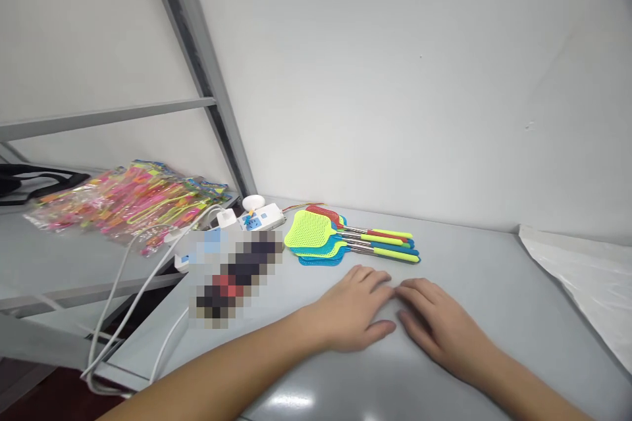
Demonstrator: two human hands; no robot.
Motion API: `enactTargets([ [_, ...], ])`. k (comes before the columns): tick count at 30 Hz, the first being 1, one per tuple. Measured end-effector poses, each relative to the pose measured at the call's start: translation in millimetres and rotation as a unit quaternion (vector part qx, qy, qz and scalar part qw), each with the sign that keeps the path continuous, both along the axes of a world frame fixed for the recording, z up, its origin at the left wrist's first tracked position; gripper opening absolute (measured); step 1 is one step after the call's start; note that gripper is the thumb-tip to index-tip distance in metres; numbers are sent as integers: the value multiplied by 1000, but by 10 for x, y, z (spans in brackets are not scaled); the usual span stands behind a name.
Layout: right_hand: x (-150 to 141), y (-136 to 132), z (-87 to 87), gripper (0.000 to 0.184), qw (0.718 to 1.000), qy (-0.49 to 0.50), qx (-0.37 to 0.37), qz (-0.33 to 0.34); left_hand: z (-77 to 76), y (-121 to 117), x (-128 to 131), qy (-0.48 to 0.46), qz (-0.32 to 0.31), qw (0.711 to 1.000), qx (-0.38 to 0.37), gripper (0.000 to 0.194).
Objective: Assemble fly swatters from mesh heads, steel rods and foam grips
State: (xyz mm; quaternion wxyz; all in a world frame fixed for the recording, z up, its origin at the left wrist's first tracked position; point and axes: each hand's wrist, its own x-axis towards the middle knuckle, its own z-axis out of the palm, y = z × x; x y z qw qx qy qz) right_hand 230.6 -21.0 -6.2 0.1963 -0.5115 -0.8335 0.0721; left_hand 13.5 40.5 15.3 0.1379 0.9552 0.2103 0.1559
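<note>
A pile of fly swatters [310,230] with yellow, blue and red mesh heads and metal shafts lies on the grey table [316,381], handles pointing right. Just in front of it rests my left hand [356,308], fingers stretched out and holding nothing. My right hand [437,319] lies close beside it, fingers loosely extended and thumb apart, also with nothing in it. The fingertips of both hands almost meet; I cannot tell whether they touch. Neither hand is on the swatters.
Left of the swatters are a white power strip [264,217] and a pixel-blurred object [237,276]. White cables [113,296] hang over the table's left edge. Plastic-bagged colourful items [143,200] are heaped on the adjoining surface. A white sheet [587,283] lies at right, with a wall [395,79] behind.
</note>
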Motion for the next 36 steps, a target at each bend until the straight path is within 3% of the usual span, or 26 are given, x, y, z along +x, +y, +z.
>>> enactTargets([
  [5, -32, 72, 100, 22, 998, 48, -47, -13, 64, 51, -19, 7, -10, 999, -41, 48],
  [10, -10, 78, 78, 24, 997, 50, -54, -19, 21, 68, -54, 21, -23, 997, -65, 61],
  [18, 26, 65, 56, 23, 992, 102, -70, -33, 18, 92, -64, 15, -31, 997, -65, 59],
  [23, 74, 112, -55, 22, 994, 87, 28, -63, 19, 121, -65, 18, -26, 999, -15, 44],
  [26, 24, 306, -23, 21, 992, 36, 110, -44, 22, 166, -66, 14, -13, 999, 31, 27],
  [29, -132, 648, 135, 22, 991, 14, 130, -44, 25, 223, -82, 23, 8, 995, 96, 22],
  [34, -431, 1213, 409, 56, 996, -79, -31, 11, 70, 338, -174, 52, 94, 978, 179, 21],
  [36, -507, 1343, 444, 54, 990, -109, -81, 35, 96, 390, -223, 69, 143, 970, 185, 18],
])
